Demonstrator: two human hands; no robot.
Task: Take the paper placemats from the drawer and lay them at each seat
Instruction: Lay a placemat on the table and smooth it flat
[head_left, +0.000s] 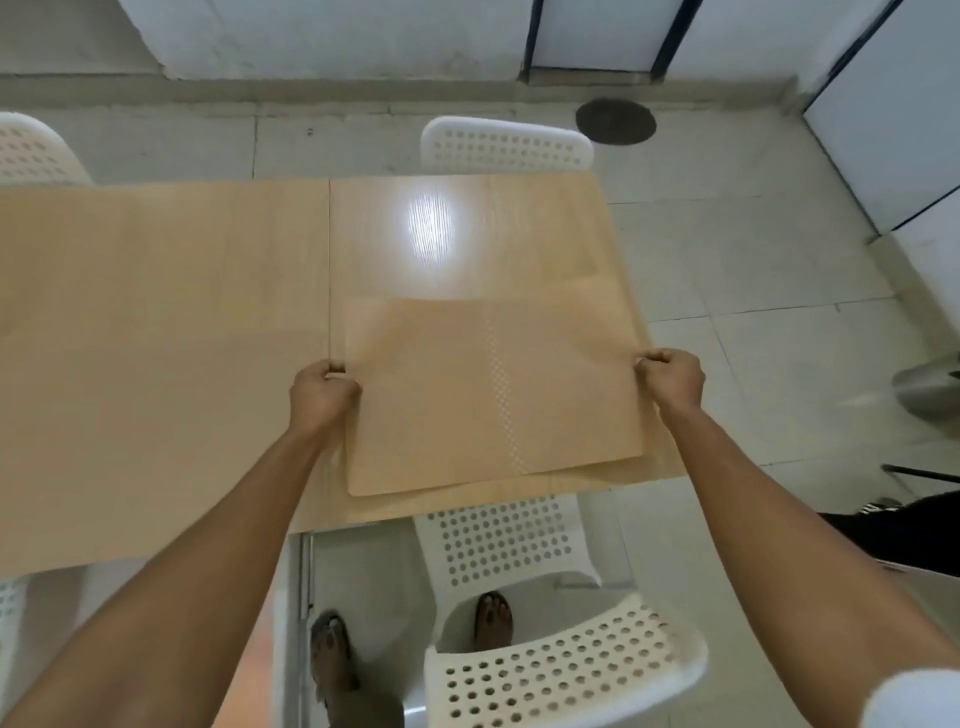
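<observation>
Both hands, the left hand (323, 387) and the right hand (672, 375), pinch the side edges of the mat (493, 395), low over the table (156, 322) by the near chair (511, 535). It could slide off the close edge.

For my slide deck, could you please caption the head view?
Both hands, left hand and right hand, hold a placemat over the table.

counter (208, 322): pale wood-grain laminate, smooth, glossy glare at upper centre
placemat (493, 395): thin tan paper, matt
chairs (545, 670): white perforated plastic, smooth
floor (727, 260): grey tiles
</observation>
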